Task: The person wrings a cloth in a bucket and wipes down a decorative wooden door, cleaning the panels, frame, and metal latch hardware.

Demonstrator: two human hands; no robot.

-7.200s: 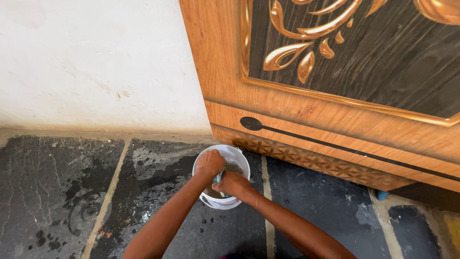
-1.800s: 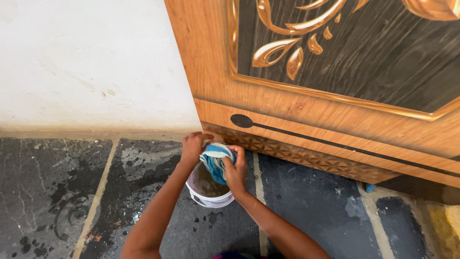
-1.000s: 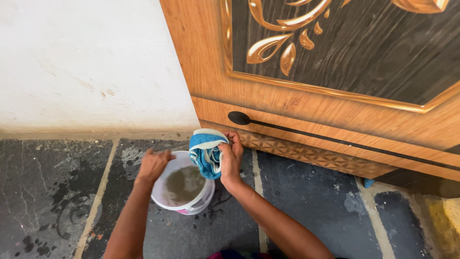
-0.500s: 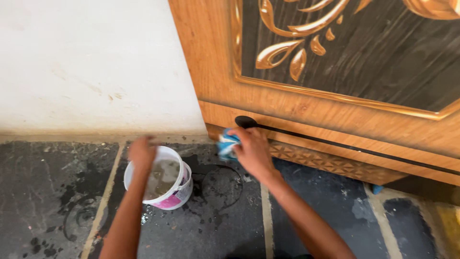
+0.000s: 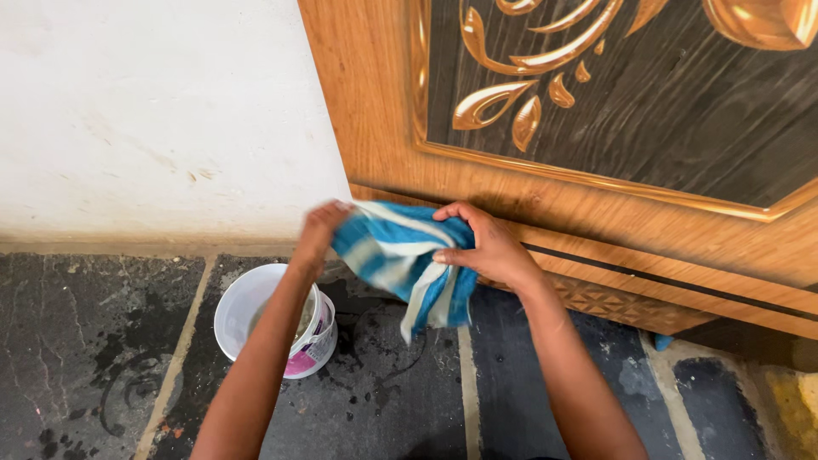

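Left hand (image 5: 322, 223) left the bucket (image 5: 247, 315); both hands' fingers now spread the striped cloth (image 5: 400, 255), right hand (image 5: 486, 247) at the door (image 5: 383, 128).

We had open floor (image 5: 102, 341) to our left; the bucket (image 5: 247, 307) and door (image 5: 613, 213) hemmed us in.

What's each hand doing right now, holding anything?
Left hand: closed on one end of the blue striped cloth.
Right hand: closed on the cloth's other end.
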